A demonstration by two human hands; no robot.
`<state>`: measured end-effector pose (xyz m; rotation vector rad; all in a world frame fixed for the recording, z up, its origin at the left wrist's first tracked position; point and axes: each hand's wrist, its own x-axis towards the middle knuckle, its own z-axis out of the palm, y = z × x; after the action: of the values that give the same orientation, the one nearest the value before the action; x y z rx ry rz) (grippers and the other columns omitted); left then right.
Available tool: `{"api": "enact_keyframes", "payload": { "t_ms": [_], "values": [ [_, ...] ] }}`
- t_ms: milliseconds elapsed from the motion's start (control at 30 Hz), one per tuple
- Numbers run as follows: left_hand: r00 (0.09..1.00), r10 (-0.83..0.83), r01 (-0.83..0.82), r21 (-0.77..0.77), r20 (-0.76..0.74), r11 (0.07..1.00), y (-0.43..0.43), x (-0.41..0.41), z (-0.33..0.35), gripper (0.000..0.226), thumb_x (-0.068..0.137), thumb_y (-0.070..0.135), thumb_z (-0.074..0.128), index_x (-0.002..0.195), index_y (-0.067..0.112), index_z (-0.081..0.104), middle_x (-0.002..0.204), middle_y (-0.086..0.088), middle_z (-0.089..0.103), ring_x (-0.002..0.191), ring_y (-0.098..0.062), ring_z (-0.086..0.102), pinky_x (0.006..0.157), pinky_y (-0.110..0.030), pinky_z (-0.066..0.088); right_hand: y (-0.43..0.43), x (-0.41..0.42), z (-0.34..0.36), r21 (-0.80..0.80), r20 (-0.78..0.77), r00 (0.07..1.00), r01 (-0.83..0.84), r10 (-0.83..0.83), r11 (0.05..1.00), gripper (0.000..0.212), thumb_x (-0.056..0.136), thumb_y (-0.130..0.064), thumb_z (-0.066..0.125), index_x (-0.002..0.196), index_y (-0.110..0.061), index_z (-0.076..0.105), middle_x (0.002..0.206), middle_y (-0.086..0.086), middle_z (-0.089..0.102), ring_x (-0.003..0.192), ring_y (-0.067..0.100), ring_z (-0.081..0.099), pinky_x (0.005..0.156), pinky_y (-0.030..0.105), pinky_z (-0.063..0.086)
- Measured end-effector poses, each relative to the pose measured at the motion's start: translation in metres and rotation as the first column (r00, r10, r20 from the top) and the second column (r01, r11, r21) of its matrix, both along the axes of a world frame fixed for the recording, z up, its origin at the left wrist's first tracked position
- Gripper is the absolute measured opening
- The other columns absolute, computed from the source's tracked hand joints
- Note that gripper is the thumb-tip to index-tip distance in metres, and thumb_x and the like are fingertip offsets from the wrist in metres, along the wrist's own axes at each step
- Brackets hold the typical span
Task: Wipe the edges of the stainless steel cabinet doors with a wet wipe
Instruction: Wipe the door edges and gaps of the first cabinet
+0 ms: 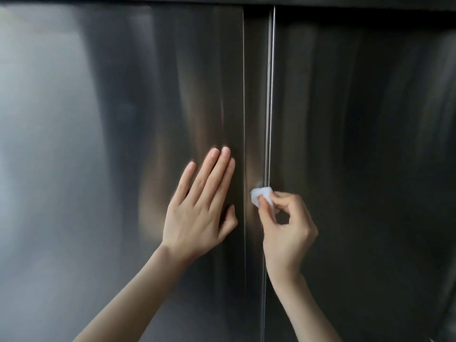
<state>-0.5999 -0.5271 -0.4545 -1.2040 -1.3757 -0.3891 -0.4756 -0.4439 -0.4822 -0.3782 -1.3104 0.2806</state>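
Right grip (288,233), head view: thumb and curled fingers pinching a wadded white wet wipe (261,196), with the wad laid over the bright vertical edge (270,95) of the right cabinet door (357,144), in the lower half of the visible height. Left grip (197,218): spread flat with the fingers straight, resting on the left cabinet door (123,119) just beside that door's own edge (243,95), holding nothing.

Long axis of both edges vertical, from the dark top rail (345,1) down and out of frame; narrow recessed strip (256,95) between them. Wet wipe at the top of the right grip, towards the top rail, touching the right door's edge and apart from the left door's edge.

Judged step: a stroke along the right door's edge, calling for travel straight up or down that line. Right grip nearer that edge; left grip nearer the other edge but without a wipe.
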Motion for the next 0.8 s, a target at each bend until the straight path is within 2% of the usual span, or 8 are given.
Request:
{"api": "enact_keyframes", "payload": {
  "t_ms": [133, 200, 333, 433, 600, 700, 800],
  "values": [
    [1.0, -0.018, 0.018, 0.012, 0.009, 1.0, 0.0, 0.002, 0.001, 0.072, 0.087, 0.029, 0.044, 0.151, 0.004, 0.024, 0.159, -0.011, 0.017, 0.15, -0.021, 0.009, 0.122, -0.04, 0.01, 0.008, -0.006, 0.035, 0.061, -0.07, 0.997, -0.03, 0.034, 0.998, 0.009, 0.078, -0.003, 0.075, 0.077, 0.001, 0.067, 0.078, 0.007, 0.068, 0.07, 0.017, 0.064, 0.065, 0.023, 0.053],
    [1.0, -0.018, 0.018, 0.024, 0.006, 1.0, 0.0, 0.002, 0.002, 0.071, 0.087, 0.028, 0.044, 0.151, 0.003, 0.025, 0.158, -0.011, 0.018, 0.15, -0.02, 0.009, 0.122, -0.04, 0.009, 0.01, -0.008, 0.037, 0.078, -0.093, 0.995, -0.034, 0.041, 0.996, 0.007, 0.079, -0.001, 0.074, 0.078, 0.001, 0.067, 0.078, 0.007, 0.068, 0.071, 0.017, 0.064, 0.064, 0.026, 0.054],
    [0.998, -0.031, 0.027, 0.075, 0.054, 0.997, 0.007, 0.006, -0.011, 0.067, 0.091, 0.024, 0.04, 0.152, 0.003, 0.022, 0.159, -0.011, 0.015, 0.15, -0.022, 0.008, 0.122, -0.04, 0.006, 0.009, -0.003, -0.022, 0.05, -0.038, 0.999, -0.019, 0.02, 0.999, 0.009, 0.076, 0.006, 0.074, 0.074, 0.003, 0.066, 0.075, 0.008, 0.066, 0.068, 0.021, 0.063, 0.061, 0.037, 0.053],
    [0.996, -0.058, 0.053, 0.064, 0.074, 0.997, 0.015, 0.015, -0.053, 0.061, 0.095, 0.023, 0.037, 0.151, 0.002, 0.022, 0.159, -0.012, 0.015, 0.15, -0.024, 0.011, 0.122, -0.042, 0.007, 0.007, 0.002, -0.061, 0.036, 0.021, 1.0, -0.016, 0.015, 0.999, 0.011, 0.073, 0.009, 0.074, 0.07, 0.003, 0.065, 0.072, 0.008, 0.065, 0.064, 0.021, 0.061, 0.059, 0.037, 0.052],
    [0.99, -0.089, 0.083, 0.058, 0.106, 0.995, 0.024, 0.025, -0.129, 0.056, 0.097, 0.019, 0.033, 0.15, 0.004, 0.026, 0.161, -0.009, 0.015, 0.149, -0.023, 0.017, 0.122, -0.042, 0.011, 0.013, -0.001, -0.058, 0.033, -0.029, 0.998, -0.049, 0.05, 0.998, 0.012, 0.076, 0.003, 0.075, 0.071, 0.001, 0.064, 0.073, 0.005, 0.066, 0.064, 0.015, 0.06, 0.063, 0.024, 0.05],
    [0.989, -0.08, 0.068, 0.099, 0.126, 0.993, 0.02, 0.02, -0.154, 0.06, 0.094, 0.017, 0.038, 0.152, 0.009, 0.025, 0.161, -0.001, 0.017, 0.149, -0.021, 0.017, 0.122, -0.041, 0.011, 0.016, -0.002, -0.067, 0.094, -0.052, 0.996, -0.066, 0.071, 0.993, 0.008, 0.08, 0.001, 0.073, 0.076, 0.001, 0.067, 0.08, 0.004, 0.068, 0.071, 0.015, 0.064, 0.066, 0.028, 0.054],
    [0.984, -0.054, 0.037, 0.107, 0.169, 0.994, 0.006, 0.012, -0.176, 0.065, 0.092, 0.016, 0.042, 0.154, 0.016, 0.022, 0.163, 0.001, 0.013, 0.15, -0.019, 0.012, 0.122, -0.04, 0.007, 0.023, 0.0, -0.092, 0.208, -0.023, 1.0, 0.001, 0.004, 0.978, 0.005, 0.081, 0.001, 0.072, 0.077, 0.003, 0.07, 0.086, 0.008, 0.07, 0.076, 0.019, 0.066, 0.07, 0.03, 0.054]
  ]
}}
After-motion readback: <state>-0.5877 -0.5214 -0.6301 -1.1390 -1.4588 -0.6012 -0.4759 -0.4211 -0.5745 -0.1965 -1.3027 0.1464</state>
